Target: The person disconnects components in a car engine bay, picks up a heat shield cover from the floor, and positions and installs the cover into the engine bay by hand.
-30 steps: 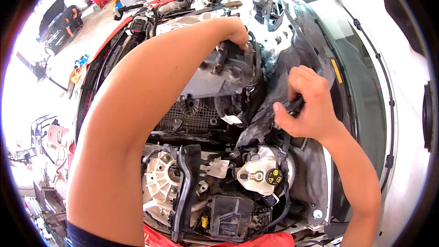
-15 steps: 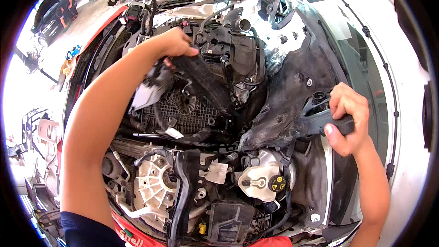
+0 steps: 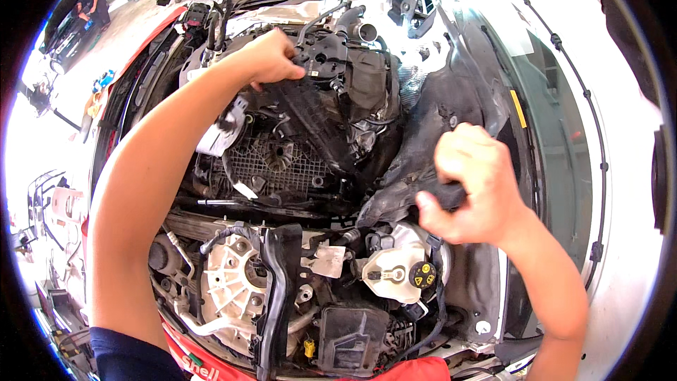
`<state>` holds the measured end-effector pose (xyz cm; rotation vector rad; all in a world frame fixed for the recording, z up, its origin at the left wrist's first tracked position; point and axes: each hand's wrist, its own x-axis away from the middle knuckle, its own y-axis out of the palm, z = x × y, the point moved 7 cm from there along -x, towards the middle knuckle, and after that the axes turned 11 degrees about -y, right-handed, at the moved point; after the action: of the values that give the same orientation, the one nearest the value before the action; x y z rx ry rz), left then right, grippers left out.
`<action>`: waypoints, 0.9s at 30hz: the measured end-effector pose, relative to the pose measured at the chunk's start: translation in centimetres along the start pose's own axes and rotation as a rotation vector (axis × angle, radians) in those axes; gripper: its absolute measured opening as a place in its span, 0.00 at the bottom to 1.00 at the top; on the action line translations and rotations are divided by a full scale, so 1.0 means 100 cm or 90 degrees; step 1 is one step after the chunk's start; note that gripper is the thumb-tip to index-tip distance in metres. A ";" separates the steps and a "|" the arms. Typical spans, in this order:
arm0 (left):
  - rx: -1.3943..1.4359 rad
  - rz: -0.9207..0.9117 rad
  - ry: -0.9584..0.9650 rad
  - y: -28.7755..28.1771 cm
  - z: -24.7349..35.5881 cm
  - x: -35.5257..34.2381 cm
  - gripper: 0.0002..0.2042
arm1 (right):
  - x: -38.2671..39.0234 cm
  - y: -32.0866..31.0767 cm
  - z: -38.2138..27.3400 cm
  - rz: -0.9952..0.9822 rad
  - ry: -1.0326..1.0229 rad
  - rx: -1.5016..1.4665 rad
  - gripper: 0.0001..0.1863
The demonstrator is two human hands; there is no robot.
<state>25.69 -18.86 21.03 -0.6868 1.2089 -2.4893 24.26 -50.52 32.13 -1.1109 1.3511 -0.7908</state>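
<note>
My left hand (image 3: 273,60) is closed on the upper end of a long black panel (image 3: 314,123) that slants across the engine bay. Its fingertips are partly hidden. Over on the right, my right hand (image 3: 476,187) grips a black edge of a large dark insulation mat (image 3: 437,109). Only a dark bit of that edge shows between thumb and fingers. The mat stretches along the windscreen side of the bay, and its near end drapes down beside the engine (image 3: 352,70).
A pale reservoir with a black-and-yellow cap (image 3: 423,275) sits near the front right. To its left are a cream strut mount (image 3: 229,279) and a black rubber seal (image 3: 278,296). The windscreen (image 3: 557,141) bounds the right side. Red covers (image 3: 416,370) line the near edge.
My right hand has moved left, drawing the mat's edge away from the windscreen towards the bay's middle. The left hand stays at the panel's upper end. The whole view has shifted slightly.
</note>
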 end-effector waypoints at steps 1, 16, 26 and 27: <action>-0.016 0.025 0.007 -0.002 0.018 0.004 0.18 | -0.004 0.003 -0.007 0.010 -0.016 -0.004 0.15; -0.048 0.092 0.200 0.003 0.105 0.099 0.24 | -0.024 0.034 -0.030 0.040 0.024 0.067 0.19; 0.392 0.468 -0.059 0.087 -0.176 0.460 0.32 | 0.039 -0.004 -0.036 0.140 0.239 0.141 0.22; 0.369 0.526 -0.098 0.106 -0.199 0.514 0.30 | 0.038 -0.004 -0.040 0.180 0.234 0.159 0.22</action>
<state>-27.82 -35.35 16.90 -0.1548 0.4947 -1.8706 20.76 -54.79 31.71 -0.5790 1.6182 -0.9516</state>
